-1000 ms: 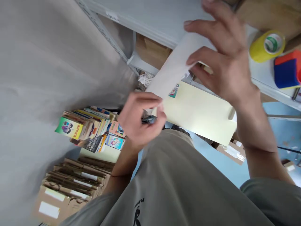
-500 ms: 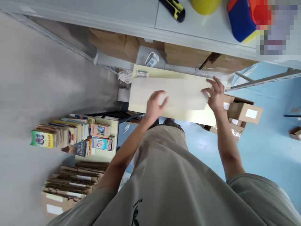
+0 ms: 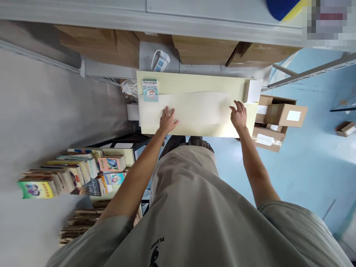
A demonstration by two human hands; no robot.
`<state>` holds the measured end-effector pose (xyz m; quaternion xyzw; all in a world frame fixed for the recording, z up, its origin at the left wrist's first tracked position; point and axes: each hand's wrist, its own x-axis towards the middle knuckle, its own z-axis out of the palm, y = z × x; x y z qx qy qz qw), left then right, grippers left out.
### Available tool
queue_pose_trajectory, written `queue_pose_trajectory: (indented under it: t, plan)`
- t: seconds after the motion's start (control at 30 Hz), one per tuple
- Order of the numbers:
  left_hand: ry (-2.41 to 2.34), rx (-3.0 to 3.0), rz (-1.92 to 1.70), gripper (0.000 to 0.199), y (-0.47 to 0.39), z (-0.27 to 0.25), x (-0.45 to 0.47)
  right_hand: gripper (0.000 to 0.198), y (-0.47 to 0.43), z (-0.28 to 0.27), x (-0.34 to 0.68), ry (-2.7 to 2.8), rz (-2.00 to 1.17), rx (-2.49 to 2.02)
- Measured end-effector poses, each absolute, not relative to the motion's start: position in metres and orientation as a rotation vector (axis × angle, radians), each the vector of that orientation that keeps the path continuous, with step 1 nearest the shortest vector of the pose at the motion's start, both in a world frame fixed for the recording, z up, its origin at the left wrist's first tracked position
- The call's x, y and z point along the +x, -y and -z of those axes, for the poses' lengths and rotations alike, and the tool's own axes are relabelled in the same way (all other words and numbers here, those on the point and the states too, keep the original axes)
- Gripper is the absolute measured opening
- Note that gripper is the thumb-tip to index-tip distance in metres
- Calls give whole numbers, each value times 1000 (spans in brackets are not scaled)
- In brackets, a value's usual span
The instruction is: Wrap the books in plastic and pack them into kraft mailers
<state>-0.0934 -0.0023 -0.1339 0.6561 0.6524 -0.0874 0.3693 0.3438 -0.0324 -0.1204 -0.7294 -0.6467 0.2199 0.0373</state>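
A long white sheet of paper (image 3: 194, 113) lies along a cream tabletop (image 3: 194, 83) in front of me. My left hand (image 3: 167, 121) rests on the sheet toward its left part, fingers spread. Near the sheet's right end is my right hand (image 3: 238, 114), its fingers curved and apart with nothing visible between them. A small book with a teal and white cover (image 3: 150, 90) lies at the tabletop's left end, its lower edge overlapping the sheet. At the right end sits a white box-like block (image 3: 253, 91), beyond my right hand.
A grey shelf (image 3: 111, 24) runs across the far side, with cardboard boxes (image 3: 205, 48) under it and a white power strip (image 3: 162, 61). Stacked books (image 3: 69, 170) stand at my left. More cartons (image 3: 286, 114) sit at right on the blue floor (image 3: 306, 174).
My left hand has moved left and flattened onto the sheet. My right hand has come away from the sheet's far right corner. More of the book and the white block now show.
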Motion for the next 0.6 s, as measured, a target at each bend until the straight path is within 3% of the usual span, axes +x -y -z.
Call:
queue_pose_trajectory:
  t: [0.2,0.37,0.5,0.6]
  plan:
    - [-1652,1695,122,86,13,148,-95,58,47,139,245,2106,-905,-2018]
    - [-1578,1685,-5,69,7,154,-114,49,61,146,203,1985,-988,-2203]
    - [-1444,1642,-136,48,-17,160,-150,43,28,143,133,1813,-868,-2267]
    - [-1503,1586,-226,40,-45,165,-185,41,-24,143,46,1817,-1045,-2080]
